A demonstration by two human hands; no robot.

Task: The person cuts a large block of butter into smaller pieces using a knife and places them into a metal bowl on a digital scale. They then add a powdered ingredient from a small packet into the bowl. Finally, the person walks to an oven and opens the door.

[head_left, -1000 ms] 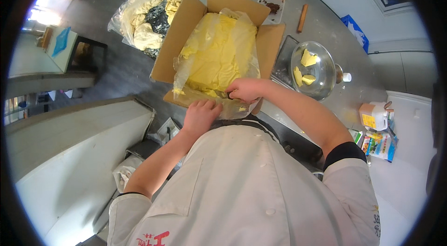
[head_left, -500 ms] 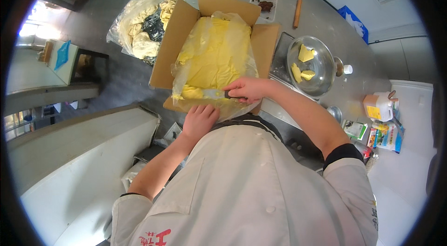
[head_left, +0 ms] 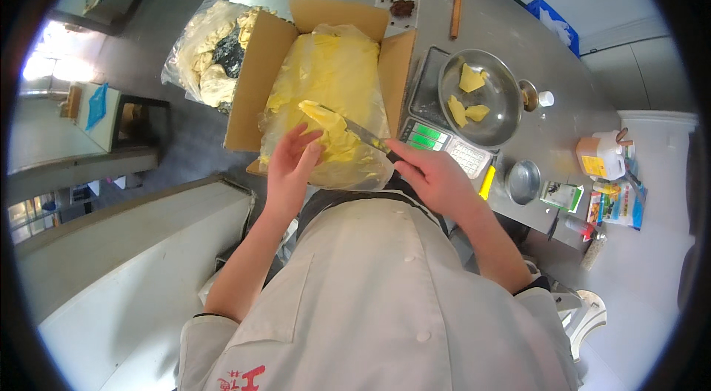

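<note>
Butter piece (head_left: 324, 117) rests on the knife (head_left: 363, 133) over the near end of the cardboard box (head_left: 255, 87), right hand (head_left: 438, 178) gripping its handle, left hand (head_left: 290, 165) spread-fingered just beside, contact unclear; blade best held level, left fingertips clear of its edge.

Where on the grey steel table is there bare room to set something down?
Bare grey steel table shows between the brown wooden rod and blue plastic basket. It's crowded around the green-lit scale, beside the open brown cardboard box and round metal bowl.
</note>
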